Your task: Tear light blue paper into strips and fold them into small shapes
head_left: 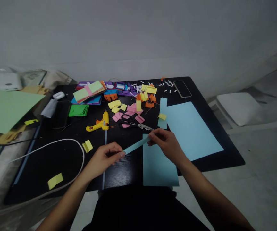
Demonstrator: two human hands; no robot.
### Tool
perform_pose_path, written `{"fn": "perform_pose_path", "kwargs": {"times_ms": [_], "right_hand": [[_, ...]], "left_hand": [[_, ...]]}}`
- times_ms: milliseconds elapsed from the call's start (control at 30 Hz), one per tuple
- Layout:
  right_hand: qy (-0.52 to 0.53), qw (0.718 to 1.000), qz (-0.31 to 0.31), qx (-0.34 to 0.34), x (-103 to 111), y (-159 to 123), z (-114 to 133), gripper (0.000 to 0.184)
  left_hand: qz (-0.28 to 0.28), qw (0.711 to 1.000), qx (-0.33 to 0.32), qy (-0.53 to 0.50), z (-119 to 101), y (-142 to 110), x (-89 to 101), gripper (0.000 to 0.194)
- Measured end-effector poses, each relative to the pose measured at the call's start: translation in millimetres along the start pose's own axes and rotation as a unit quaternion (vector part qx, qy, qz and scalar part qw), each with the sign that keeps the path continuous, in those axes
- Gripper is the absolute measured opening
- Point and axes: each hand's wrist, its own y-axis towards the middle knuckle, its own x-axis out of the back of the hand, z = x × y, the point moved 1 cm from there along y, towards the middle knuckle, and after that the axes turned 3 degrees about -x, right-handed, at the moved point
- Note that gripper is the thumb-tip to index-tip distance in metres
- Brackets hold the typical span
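I can't make out either end of the strip [136, 146]; the fingers of my left hand [108, 154] and right hand [164, 141] cover them. The right hand also hides part of the small blue sheet [159, 170]. The label [104, 123] on the glue gun [97, 125] is too small to read. The picture's left edge cuts off the green sheet [8, 109], and the stool [237, 107] is blurred.
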Motion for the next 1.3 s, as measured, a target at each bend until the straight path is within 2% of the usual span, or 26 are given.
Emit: {"fn": "perform_pose_path", "kwargs": {"times_ms": [67, 133, 200, 267, 367, 500, 633, 833, 1033, 1167, 1300], "right_hand": [[0.003, 1.0, -0.007, -0.006, 8, -1, -1, 0.037], [-0.015, 1.0, 0.014, -0.018, 15, -3, -1, 0.035], [-0.07, 0.995, 0.069, -0.029, 22, -5, 3, 0.032], [-0.161, 0.977, 0.135, -0.024, 23, -6, 9, 0.026], [-0.277, 0.941, 0.194, 0.01, 12, -6, 21, 0.021], [-0.329, 0.912, 0.234, 0.07, -18, -2, 28, 0.026], [-0.291, 0.917, 0.265, 0.065, -34, 0, 25, 0.022], [-0.22, 0.943, 0.25, 0.014, -26, 0, 23, 0.021], [-0.201, 0.947, 0.25, 0.004, -29, 0, 19, 0.015], [-0.132, 0.96, 0.245, -0.004, -39, 3, 14, 0.024], [-0.051, 0.967, 0.248, -0.039, -43, 6, 11, 0.035]], "left_hand": [[-0.031, 0.999, -0.005, 0.004, 2, 0, 7.6, 0.029], [-0.072, 0.997, -0.014, 0.011, 3, 0, 14.7, 0.027], [-0.102, 0.994, -0.031, 0.031, 2, -1, 19.7, 0.025], [-0.107, 0.991, -0.054, 0.064, -3, 0, 21.2, 0.022], [-0.083, 0.987, -0.083, 0.106, -13, 3, 16.0, 0.019], [-0.05, 0.982, -0.11, 0.145, -24, 8, 3.4, 0.016], [-0.056, 0.98, -0.123, 0.147, -27, 8, -0.2, 0.014], [-0.091, 0.992, -0.076, 0.039, -21, 3, 6.8, 0.019], [-0.077, 0.995, -0.063, 0.008, -19, 6, 2.6, 0.02], [-0.053, 0.996, -0.068, -0.01, -24, 10, -3.5, 0.02], [-0.094, 0.99, -0.1, -0.044, -27, 8, -5.5, 0.023]]}}
